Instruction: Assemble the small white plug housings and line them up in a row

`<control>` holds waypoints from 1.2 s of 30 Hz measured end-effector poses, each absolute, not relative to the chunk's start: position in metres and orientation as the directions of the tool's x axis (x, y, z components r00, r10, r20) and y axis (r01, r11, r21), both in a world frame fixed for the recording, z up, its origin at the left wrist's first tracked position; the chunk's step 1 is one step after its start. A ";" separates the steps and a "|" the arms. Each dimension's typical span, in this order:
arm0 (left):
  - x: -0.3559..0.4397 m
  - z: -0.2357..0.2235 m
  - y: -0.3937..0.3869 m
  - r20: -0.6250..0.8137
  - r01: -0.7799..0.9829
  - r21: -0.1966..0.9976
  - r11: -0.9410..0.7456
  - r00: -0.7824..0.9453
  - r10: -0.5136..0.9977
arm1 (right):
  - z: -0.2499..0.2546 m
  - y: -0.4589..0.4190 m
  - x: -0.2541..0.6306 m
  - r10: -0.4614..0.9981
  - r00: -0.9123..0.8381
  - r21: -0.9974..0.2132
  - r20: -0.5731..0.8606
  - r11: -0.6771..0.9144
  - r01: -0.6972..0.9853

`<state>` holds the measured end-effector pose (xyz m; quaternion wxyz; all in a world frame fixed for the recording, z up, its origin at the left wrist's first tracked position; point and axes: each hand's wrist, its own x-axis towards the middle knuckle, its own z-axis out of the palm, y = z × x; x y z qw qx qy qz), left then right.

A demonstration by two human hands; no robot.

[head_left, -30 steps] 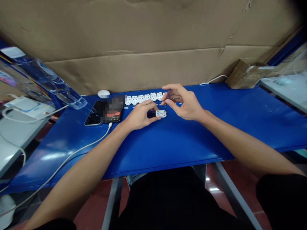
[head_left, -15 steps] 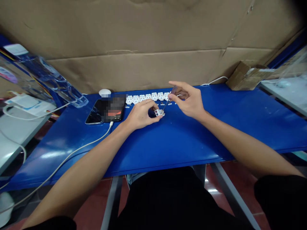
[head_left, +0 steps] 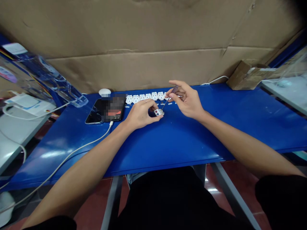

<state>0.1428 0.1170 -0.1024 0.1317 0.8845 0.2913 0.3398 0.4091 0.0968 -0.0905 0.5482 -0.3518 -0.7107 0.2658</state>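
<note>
My left hand pinches a small white electrical part with red and dark dots, between thumb and fingers just above the blue table. My right hand is closed on the handle of a screwdriver. The screwdriver's thin shaft slants down to the left and its tip meets the white part; the exact contact is too small to make out. Behind my hands runs a row of similar white parts, partly hidden by my fingers. Small flat pieces lie in front of that row.
Left of my hands lies a phone with a white charging cable crossing the table. A round white object sits behind it. A clear water bottle leans at left. A cardboard box stands at the back right.
My right fingers have shifted on the screwdriver handle, and the handle has turned slightly and shows more. My left hand keeps the white part almost in the same place.
</note>
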 end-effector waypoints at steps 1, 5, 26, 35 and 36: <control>0.143 -0.102 0.117 0.517 0.433 0.427 -0.794 0.604 0.607 | -0.090 0.096 0.409 0.792 -0.147 -0.763 0.592 0.610 0.212; 0.143 -0.099 0.116 0.503 0.452 0.404 -0.795 0.616 0.606 | -0.088 0.094 0.409 0.776 -0.113 -0.728 0.621 0.624 0.285; 0.143 -0.109 0.127 0.414 0.470 0.454 -0.757 0.641 0.646 | -0.083 0.087 0.409 0.772 -0.218 -0.692 0.597 0.633 0.348; 0.143 -0.108 0.126 0.415 0.462 0.456 -0.761 0.646 0.641 | -0.082 0.085 0.406 0.740 -0.115 -0.631 0.663 0.634 0.446; 0.143 -0.108 0.126 0.414 0.463 0.454 -0.761 0.647 0.641 | -0.083 0.085 0.406 0.747 -0.131 -0.644 0.652 0.636 0.427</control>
